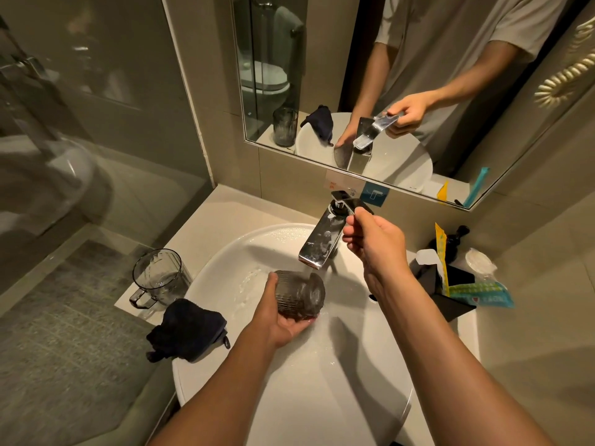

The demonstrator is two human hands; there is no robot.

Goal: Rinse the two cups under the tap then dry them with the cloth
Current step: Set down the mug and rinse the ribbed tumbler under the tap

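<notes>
My left hand [283, 320] grips a ribbed grey cup [301, 294], tipped on its side over the white basin [257, 397], right under the chrome tap's spout [317, 246]. Water runs from the spout onto the cup. My right hand [373, 243] pinches the tap's lever [349, 201] at the top. A second clear grey cup with a handle [159, 278] stands upright on the counter left of the basin. A dark cloth [188, 331] lies crumpled on the basin's left rim, just in front of that cup.
A mirror [434, 91] hangs behind the tap. Right of the basin sit a black box [450, 291], yellow and teal packets [479, 292] and a wrapped item [479, 260]. A glass shower wall [80, 123] stands to the left, over grey floor tiles.
</notes>
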